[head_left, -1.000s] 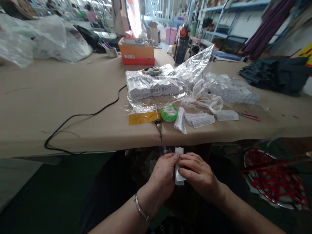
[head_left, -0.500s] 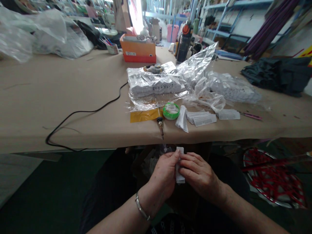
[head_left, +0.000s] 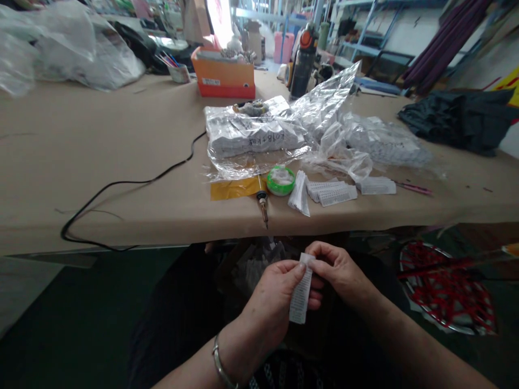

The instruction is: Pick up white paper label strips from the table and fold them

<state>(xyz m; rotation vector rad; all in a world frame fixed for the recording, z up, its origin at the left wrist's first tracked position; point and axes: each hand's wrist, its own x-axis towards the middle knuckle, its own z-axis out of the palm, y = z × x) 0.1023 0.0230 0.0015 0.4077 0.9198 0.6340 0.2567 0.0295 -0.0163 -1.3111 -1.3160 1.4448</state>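
White, narrow, printed strip [head_left: 300,298], below the near edge of the brown-covered table [head_left: 133,154], pinched near its top by left hand [head_left: 271,296] and right hand [head_left: 341,271], with thumbs covering part of it. Ahead on the table: slim, metal-tipped tool [head_left: 263,202], just beside round green tub [head_left: 281,189]; then 3 groups of white printed strips [head_left: 333,193]; large, clear plastic bag [head_left: 251,139] behind. Since 0.5 s ago, shifted with right fingers from its side to its top, with more print showing.
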